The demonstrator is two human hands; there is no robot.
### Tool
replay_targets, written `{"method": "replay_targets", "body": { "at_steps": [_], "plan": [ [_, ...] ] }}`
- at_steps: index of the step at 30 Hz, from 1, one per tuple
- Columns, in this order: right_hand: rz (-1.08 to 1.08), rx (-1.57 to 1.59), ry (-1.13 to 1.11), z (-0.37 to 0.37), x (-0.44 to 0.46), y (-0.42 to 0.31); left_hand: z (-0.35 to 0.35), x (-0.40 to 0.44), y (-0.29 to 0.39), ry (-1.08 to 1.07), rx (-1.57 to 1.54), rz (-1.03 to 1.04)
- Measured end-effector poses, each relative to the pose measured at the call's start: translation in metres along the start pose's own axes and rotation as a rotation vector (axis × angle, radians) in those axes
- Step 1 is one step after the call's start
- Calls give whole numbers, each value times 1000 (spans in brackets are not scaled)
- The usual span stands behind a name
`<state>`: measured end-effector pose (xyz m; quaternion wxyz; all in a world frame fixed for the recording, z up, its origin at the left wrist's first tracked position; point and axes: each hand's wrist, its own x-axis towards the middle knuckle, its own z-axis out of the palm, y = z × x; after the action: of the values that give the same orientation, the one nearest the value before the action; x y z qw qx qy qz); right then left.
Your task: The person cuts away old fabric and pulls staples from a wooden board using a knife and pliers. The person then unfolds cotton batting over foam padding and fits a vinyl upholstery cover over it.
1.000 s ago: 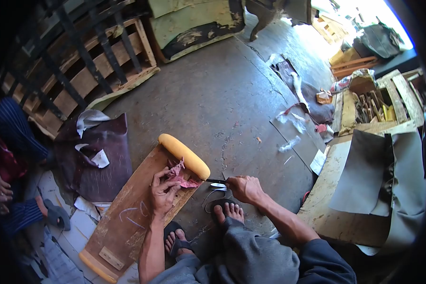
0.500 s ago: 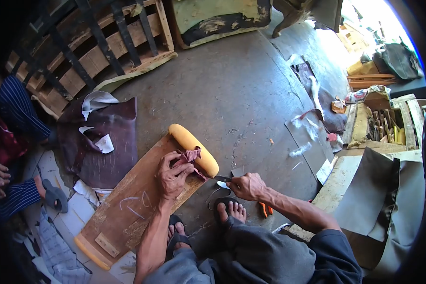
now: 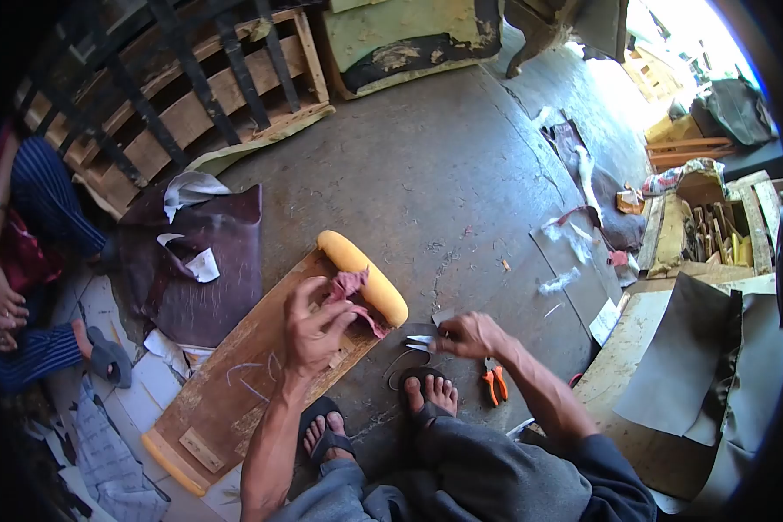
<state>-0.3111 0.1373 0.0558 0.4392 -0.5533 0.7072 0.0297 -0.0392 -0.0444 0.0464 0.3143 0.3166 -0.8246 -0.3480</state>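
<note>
My left hand (image 3: 311,335) is pinched on a crumpled dark pink cloth (image 3: 348,287) at the upper end of a brown wooden panel (image 3: 235,374). A yellow padded roll (image 3: 363,277) runs across that end, touching the cloth. To the right of the roll, my right hand (image 3: 470,335) has its fingers closed round a dark tool, mostly hidden in them. Light scissor-like blades (image 3: 419,343) show just left of these fingers; whether they belong to the held tool I cannot tell. Orange-handled pliers (image 3: 496,383) lie on the floor below my right hand.
A seated person (image 3: 39,200) is at the far left, near a maroon sheet (image 3: 222,261). Slatted wooden frames (image 3: 174,113) stand at the upper left. Grey sheets (image 3: 679,365) cover boards at the right. White fluff (image 3: 558,280) and scraps lie on the floor.
My right hand has moved away from the roll's end with its tool. The pliers show more fully. My left hand stays at the cloth, its fingers slightly raised.
</note>
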Motion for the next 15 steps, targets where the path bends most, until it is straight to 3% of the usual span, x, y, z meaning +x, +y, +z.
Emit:
{"method": "replay_targets", "body": {
  "at_steps": [1, 3, 5, 7, 9, 11, 13, 15],
  "plan": [
    [26, 35, 64, 1, -20, -12, -12, -2, -3, 15, 0, -4],
    [30, 42, 158, 35, -45, -9, -41, -8, -19, 136, 64, -213],
    [154, 6, 67, 51, -64, -35, -58, -16, -43, 133, 198, -228],
    [-134, 136, 316, 80, -68, -48, -66, -25, -67, 128, 333, -242],
    [-116, 128, 281, 80, -58, -71, -62, -32, -85, -19, 464, -195],
    [-93, 123, 245, 77, -43, -82, -57, -37, -96, -9, 510, -186],
    [-63, 313, 520, 74, -23, -82, -56, -40, -95, -3, 558, -184],
    [-24, 479, 550, 80, -18, -82, -54, -39, -94, -6, 597, -205]
  ]
}}
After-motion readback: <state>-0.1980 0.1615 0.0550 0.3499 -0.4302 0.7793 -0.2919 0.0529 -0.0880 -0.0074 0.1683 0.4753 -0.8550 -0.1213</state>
